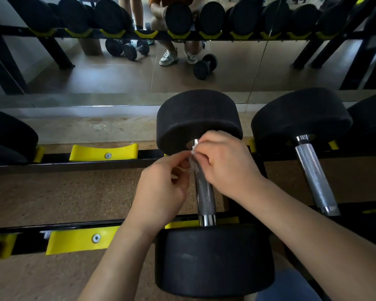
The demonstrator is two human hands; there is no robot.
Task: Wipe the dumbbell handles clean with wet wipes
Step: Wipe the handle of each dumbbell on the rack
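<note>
**One wipe (193, 153) pinched at the far end of the handle (204, 192)**

The wipe is a small white wad caught between your two sets of fingertips. It sits against the knurled handle, just short of the far head of the dumbbell (199, 118).

Your left hand (161, 187) pinches it from one side with thumb and curled fingers. Your right hand (224, 166) curls its fingers down over it and the bar from the other side. Your right fingers cover the wipe, so I cannot tell how far it wraps round the bar.

On the near side of your fingers, most of the handle lies bare down to the near collar. I judge you are setting the wipe on this handle and have not yet stroked along it. The next move calls for closing the wipe round the bar, then drawing it toward you with a twist.

Out past your right knuckles, a second dumbbell (302, 116) lies on the same rack (52, 164). Past your left fingers, a yellow cradle (103, 152) sits on the rail.
</note>
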